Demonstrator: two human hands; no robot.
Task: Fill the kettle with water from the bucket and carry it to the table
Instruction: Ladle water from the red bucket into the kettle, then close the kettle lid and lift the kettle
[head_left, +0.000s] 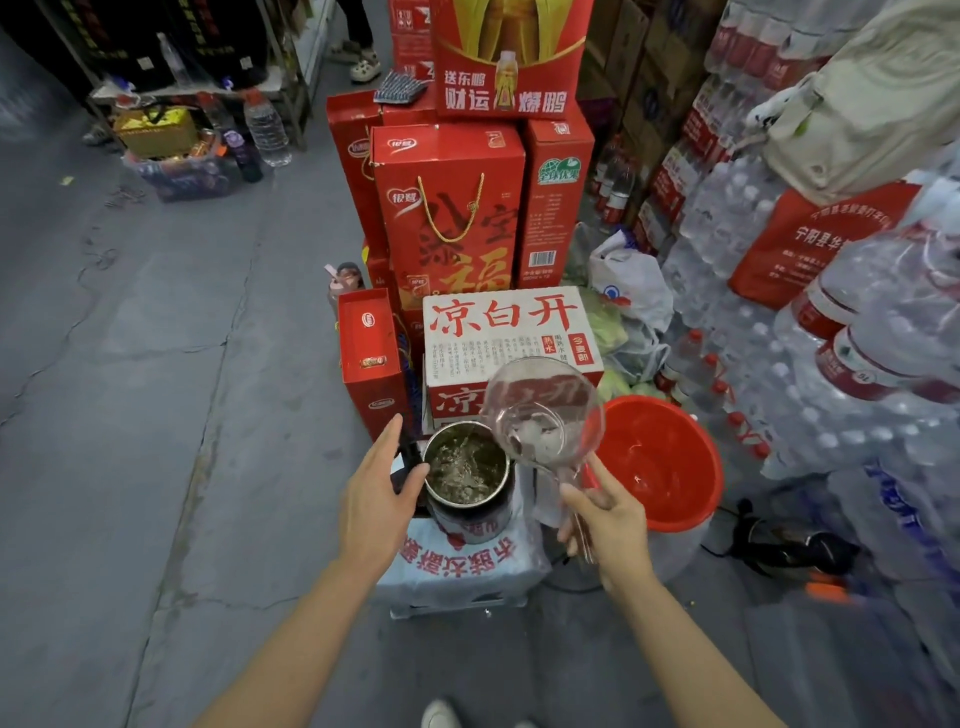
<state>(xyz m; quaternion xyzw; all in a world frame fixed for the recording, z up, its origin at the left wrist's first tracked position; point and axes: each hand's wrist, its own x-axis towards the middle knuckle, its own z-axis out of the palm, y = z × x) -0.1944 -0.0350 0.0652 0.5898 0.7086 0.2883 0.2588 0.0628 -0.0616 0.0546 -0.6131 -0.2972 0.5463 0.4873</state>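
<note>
While right hand (605, 517) fingers grip one ladle (543, 410) over one kettle (467, 467), left hand (376, 499) open beside; one bucket (670, 462).

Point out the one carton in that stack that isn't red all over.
The white carton with big red characters, lowest in front, directly behind the kettle. Every other carton in the stack is red.

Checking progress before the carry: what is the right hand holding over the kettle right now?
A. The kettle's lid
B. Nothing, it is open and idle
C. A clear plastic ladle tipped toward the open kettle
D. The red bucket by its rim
C: the right hand grips the handle of a clear ladle whose bowl tilts over the open kettle, beside the red bucket.
</note>
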